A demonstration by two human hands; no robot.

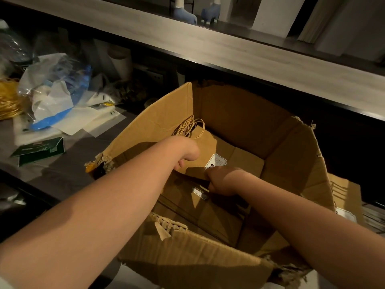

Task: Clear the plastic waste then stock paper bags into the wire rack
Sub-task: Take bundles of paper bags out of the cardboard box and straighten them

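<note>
— So, what takes up most of the view?

— A long pale countertop (pixel 208 49) running across the top, and below it a big open cardboard box (pixel 239 113) with torn flaps.

— Where are the paper bags?

— Down inside the box. A stack of brown paper bags (pixel 208 147) lies flat at the far side, twisted paper handles (pixel 189 127) sticking up against the left wall, and more flat brown bags (pixel 187 205) lie nearer the camera.

— And the plastic waste?

— Heaped on the dark table (pixel 62 174) left of the box: crumpled clear and blue plastic waste (pixel 58 94), with a gold bundle (pixel 8 99) at its left edge and a dark green folded card (pixel 39 150) nearer us.

— The hands?

— Both reach into the box. The left hand (pixel 187 153) curls over the top bag's near edge, fingers hooked under it. The right hand (pixel 220 180) sits just beside, fingers bent onto the same bag's edge next to a white label (pixel 215 161).
</note>
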